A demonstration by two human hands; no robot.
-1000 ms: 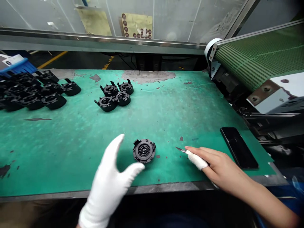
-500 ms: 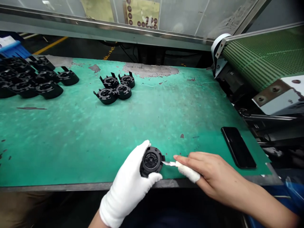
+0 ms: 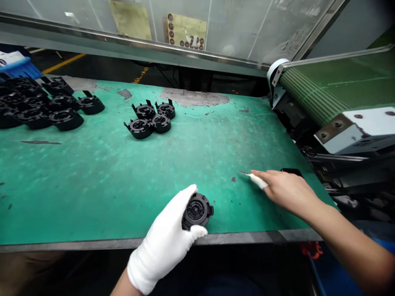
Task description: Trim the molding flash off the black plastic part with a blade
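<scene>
My left hand, in a white glove, is wrapped round a round black plastic part at the table's front edge. The part's ribbed face points up toward me, and a small tab sticks out on its right side. My right hand is bare apart from a white cover on one finger or thumb. It grips a small knife whose thin blade points left, just above the green mat and apart from the black part. The knife's handle is mostly hidden by the fingers.
Several black cup-shaped parts stand mid-table, and a larger cluster stands at the left by a blue bin. A phone lies partly hidden behind my right hand. A green conveyor belt rises at the right. The green table has worn patches.
My right hand has moved the knife away from the black part, up and to the right, and now covers most of the phone. My left hand keeps its hold.
</scene>
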